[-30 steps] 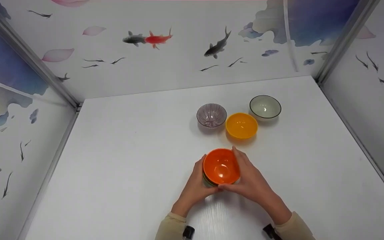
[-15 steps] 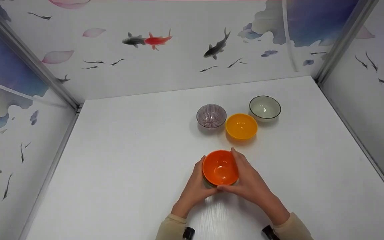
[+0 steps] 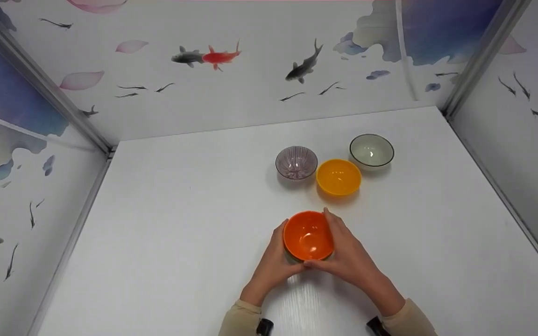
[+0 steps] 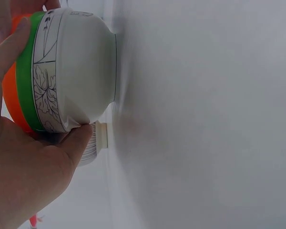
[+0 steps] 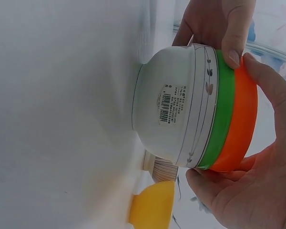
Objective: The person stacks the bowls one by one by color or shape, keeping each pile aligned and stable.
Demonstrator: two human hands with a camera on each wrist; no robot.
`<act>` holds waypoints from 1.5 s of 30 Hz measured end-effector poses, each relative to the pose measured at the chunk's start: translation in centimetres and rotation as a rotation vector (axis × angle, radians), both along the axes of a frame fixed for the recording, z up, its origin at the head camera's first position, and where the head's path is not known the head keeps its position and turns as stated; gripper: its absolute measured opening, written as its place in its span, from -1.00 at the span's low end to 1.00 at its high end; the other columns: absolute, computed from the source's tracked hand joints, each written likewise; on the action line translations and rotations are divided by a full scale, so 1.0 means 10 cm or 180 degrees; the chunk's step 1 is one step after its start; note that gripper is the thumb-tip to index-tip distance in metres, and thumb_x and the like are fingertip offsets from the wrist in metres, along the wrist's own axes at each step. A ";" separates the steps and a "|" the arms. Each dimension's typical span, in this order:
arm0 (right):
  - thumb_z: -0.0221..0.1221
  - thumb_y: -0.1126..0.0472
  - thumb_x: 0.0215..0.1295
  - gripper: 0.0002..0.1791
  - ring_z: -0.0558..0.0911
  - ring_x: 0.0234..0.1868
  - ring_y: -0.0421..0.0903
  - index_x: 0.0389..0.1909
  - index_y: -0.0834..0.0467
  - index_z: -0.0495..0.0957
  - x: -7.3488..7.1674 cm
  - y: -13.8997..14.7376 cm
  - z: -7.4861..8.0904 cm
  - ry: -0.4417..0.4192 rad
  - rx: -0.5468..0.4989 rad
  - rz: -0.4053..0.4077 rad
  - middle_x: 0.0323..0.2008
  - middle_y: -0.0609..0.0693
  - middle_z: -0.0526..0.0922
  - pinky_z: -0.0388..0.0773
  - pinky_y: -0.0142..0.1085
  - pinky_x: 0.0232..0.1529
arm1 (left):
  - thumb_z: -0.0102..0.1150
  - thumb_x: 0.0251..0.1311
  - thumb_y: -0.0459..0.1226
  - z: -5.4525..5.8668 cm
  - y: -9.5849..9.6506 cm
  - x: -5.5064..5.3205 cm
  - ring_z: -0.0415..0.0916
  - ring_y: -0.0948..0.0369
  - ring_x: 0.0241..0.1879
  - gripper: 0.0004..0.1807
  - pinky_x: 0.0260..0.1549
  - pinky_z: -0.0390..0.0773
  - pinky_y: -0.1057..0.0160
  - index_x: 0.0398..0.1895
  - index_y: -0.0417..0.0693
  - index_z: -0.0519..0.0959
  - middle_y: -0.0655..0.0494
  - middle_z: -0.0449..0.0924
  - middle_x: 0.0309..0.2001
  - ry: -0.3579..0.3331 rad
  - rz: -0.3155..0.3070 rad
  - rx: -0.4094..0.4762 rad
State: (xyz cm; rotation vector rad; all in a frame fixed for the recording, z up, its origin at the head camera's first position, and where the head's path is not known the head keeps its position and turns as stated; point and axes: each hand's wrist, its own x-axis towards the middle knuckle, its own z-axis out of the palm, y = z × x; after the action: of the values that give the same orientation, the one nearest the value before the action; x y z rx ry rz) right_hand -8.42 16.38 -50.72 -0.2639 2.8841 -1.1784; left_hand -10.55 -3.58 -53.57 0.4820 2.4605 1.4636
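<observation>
A stack of bowls stands near the person, an orange bowl [image 3: 308,237] on top. Beneath it the wrist views show a green bowl [image 5: 224,107], then a white bowl [image 5: 167,90] with a leaf-patterned band and a barcode label. The left hand [image 3: 274,262] grips the stack's left side, its thumb near the front. On the right, the right hand [image 3: 352,254] curls around the orange and green bowls, fingertips by the far rim. Both thumbs meet at the front. In the left wrist view the white bowl's foot is right at the table surface.
Beyond the stack stand a yellow bowl [image 3: 338,178], a clear purplish ribbed bowl [image 3: 296,163] and a pale green bowl [image 3: 371,150] with a dark rim. White panels [image 3: 250,102] with painted fish enclose the white table [image 3: 166,224] at the back and sides.
The orange bowl has shifted slightly toward the person and left, and less green shows under its rim. Both hands keep their grip; the other bowls stay in place.
</observation>
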 end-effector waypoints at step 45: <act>0.36 -0.22 0.16 0.20 0.19 0.54 0.15 0.61 0.04 -0.18 -0.02 0.17 -0.08 -0.0227 -0.0521 0.0548 0.59 0.16 0.00 0.25 0.13 0.46 | 0.45 0.00 0.12 0.01 0.00 0.01 0.19 0.02 0.49 0.20 0.47 0.26 -0.08 0.58 -0.06 -0.06 -0.01 0.15 0.52 -0.0090 0.0007 -0.0006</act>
State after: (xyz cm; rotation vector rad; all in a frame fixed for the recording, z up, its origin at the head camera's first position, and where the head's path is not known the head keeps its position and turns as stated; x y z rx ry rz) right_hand -8.57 18.06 -51.54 -0.4530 2.6456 -1.3627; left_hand -10.43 -3.63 -53.48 0.4552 2.4410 1.4588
